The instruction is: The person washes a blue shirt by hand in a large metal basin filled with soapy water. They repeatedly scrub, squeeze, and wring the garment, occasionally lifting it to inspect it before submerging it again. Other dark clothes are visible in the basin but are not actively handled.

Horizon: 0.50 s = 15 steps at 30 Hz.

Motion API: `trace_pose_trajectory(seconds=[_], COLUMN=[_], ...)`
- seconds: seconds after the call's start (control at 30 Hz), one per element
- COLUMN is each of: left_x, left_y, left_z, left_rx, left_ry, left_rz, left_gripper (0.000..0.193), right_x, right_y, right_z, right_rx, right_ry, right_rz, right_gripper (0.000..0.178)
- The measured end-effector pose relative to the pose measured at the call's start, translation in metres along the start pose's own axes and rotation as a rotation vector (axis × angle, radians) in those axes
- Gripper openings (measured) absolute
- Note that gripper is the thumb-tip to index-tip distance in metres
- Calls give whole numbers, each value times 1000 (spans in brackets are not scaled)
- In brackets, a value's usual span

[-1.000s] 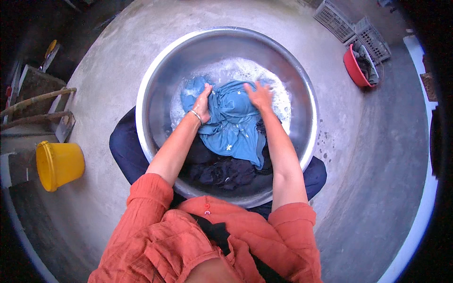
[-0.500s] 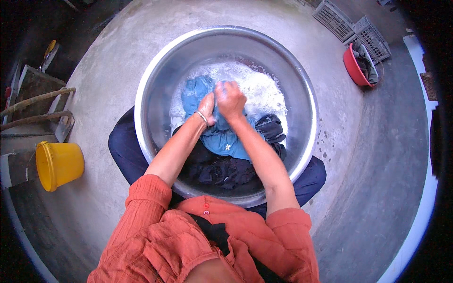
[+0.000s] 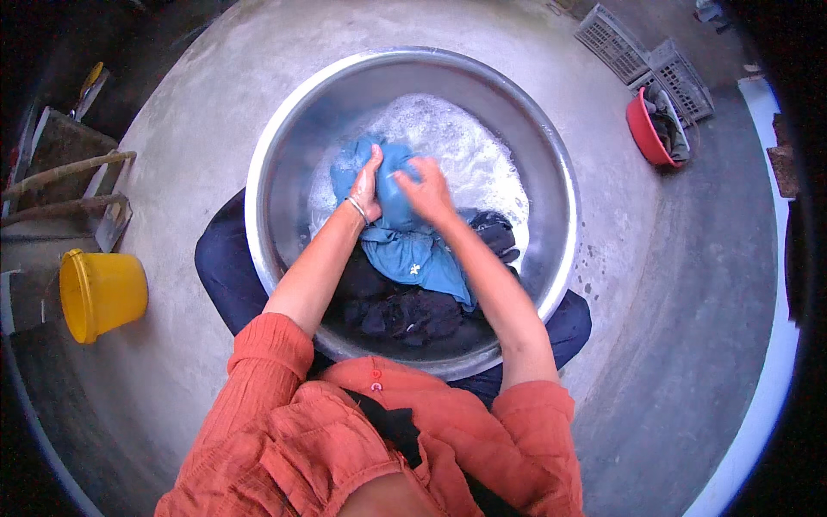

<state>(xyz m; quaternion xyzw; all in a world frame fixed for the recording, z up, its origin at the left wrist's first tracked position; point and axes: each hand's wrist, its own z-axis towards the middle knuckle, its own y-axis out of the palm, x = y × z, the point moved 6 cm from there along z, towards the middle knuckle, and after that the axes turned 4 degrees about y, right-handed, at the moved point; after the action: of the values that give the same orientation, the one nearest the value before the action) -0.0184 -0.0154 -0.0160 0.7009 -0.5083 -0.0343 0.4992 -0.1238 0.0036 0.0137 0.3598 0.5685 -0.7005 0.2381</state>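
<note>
A wet blue garment (image 3: 412,258) with a small white flower-like mark lies bunched in a large round metal basin (image 3: 560,215). My left hand (image 3: 367,188) is closed around its upper part, thumb up, the other fingers mostly hidden by fabric. At the right side of the same bunch, my right hand (image 3: 425,191) has curled fingers on the cloth, with the thumb a little apart from them. Dark clothes (image 3: 401,314) lie in the basin's near part, with more dark cloth (image 3: 493,233) to the right. White suds (image 3: 469,159) float on the water beyond.
The basin stands on a concrete floor (image 3: 207,112) between my legs. On the left are a yellow bucket (image 3: 116,295) and wooden-handled tools (image 3: 69,175). At far right, a red tub (image 3: 646,131) holds cloth beside grey plastic crates (image 3: 612,41).
My right hand has moved slightly down and right, its fist loosening. My left hand has shifted a little left with the blue cloth, and more of the bunch shows between my hands.
</note>
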Motion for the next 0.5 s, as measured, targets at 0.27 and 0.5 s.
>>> trace_pose_trajectory(seconds=[0.27, 0.5], left_x=[-27, -20], left_y=[-38, -12], left_z=[26, 19], left_rx=[-273, 4], left_ry=[123, -50], left_rz=[-220, 56], left_gripper=[32, 48], right_x=[-99, 63], right_y=[0, -46], right_z=[-37, 34], right_rx=[282, 93], right_ry=[-373, 458], right_rz=[-183, -354], right_gripper=[16, 48])
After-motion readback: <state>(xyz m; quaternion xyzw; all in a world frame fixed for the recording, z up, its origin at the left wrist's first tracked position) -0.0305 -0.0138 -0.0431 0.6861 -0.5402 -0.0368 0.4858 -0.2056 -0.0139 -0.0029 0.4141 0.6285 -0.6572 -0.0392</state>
